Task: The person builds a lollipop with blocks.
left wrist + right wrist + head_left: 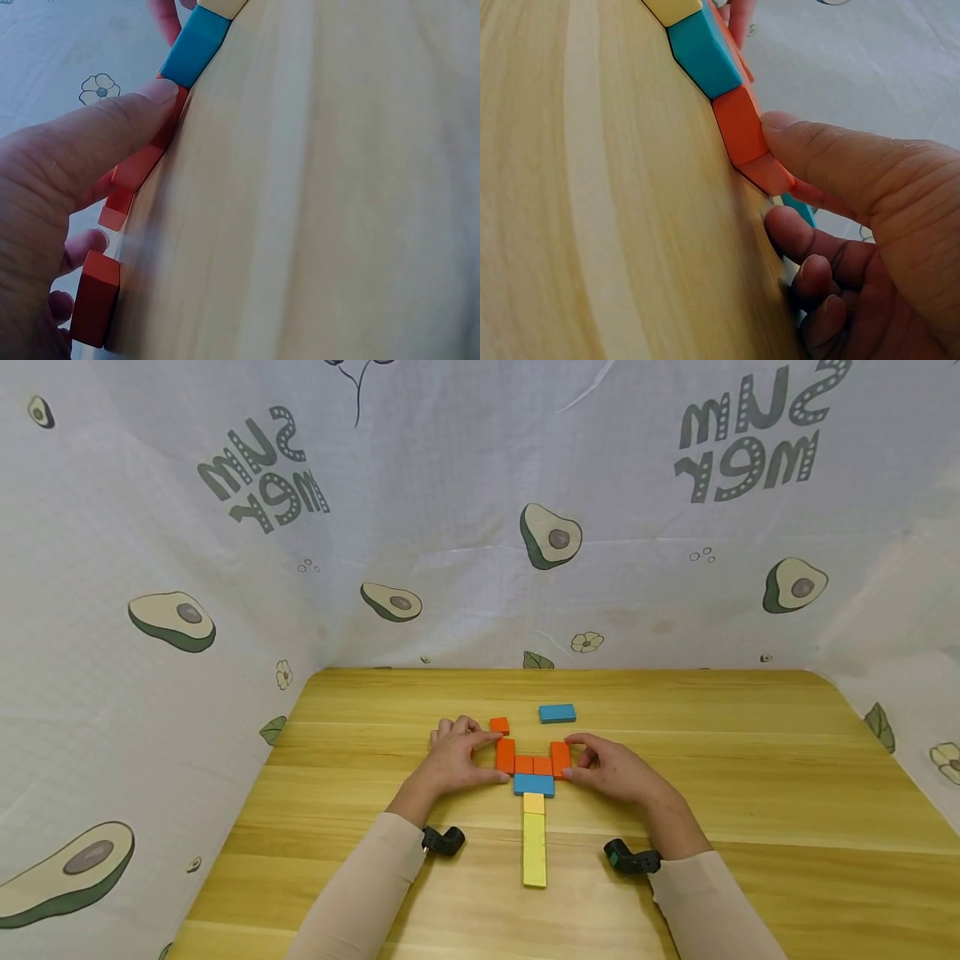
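My left hand [452, 762] pinches an upright-lying orange-red block [506, 757] by its two ends, thumb near me and index finger at the far end. Opposite it, the right hand [617, 770] holds a matching orange-red block [561, 760] the same way, its other fingers curled in the right wrist view. Between these blocks lie two small orange squares [523, 765], side by side. A blue block [534, 785] runs across just below them. Under that come a light-orange square [533, 803] and a long yellow block [535, 850], forming a stem toward me.
Beyond the left hand's block sits a small loose orange block [498, 725]. Farther back lies a second blue block [557, 713]. All rest on a wood-grain table [750, 760], with a printed white cloth [465, 510] hanging behind and at the sides.
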The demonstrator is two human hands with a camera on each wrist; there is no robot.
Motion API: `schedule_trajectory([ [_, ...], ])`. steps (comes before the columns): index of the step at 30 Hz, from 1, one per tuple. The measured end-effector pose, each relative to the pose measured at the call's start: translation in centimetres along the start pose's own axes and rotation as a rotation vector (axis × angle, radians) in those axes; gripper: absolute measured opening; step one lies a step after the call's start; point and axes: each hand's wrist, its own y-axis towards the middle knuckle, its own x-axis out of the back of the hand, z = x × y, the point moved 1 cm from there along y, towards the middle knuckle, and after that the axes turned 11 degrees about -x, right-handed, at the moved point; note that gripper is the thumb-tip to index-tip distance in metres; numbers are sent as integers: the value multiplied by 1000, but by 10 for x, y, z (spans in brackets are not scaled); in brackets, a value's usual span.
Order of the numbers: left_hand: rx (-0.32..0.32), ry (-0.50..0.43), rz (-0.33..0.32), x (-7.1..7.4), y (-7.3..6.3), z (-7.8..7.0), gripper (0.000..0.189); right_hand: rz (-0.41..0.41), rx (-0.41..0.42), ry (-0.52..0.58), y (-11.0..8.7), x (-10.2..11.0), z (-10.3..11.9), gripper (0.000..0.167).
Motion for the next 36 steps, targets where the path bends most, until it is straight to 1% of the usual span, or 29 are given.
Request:
schedule_trajectory([
  [6,14,-17,-25,-1,-6,3,76,-4,5,-3,0,0,-1,57],
  [10,50,-44,-54,2,-15,7,77,-6,5,-6,-1,1,-1,56],
  [12,67,-50,-58,6,-21,10,77,-6,7,-5,0,1,-2,56],
  [16,82,-74,-60,14,-32,18,70,-5,14,-5,0,1,-3,56],
  [19,91,-105,-71,17,-37,23,64,-6,14,-5,0,1,-3,56],
  [21,102,-121,-90,17,-39,26,61,-5,10,-6,-1,1,-2,56],
  [24,139,-155,-130,15,-39,28,54,-3,7,-5,-2,2,-1,56],
  [27,171,-170,-163,13,-38,29,46,-1,5,-3,-2,2,0,56],
  [32,162,-139,-179,11,-38,28,36,2,9,-9,-2,2,1,57],
  [36,152,-138,-188,10,-38,28,33,1,15,-13,0,1,0,57],
])
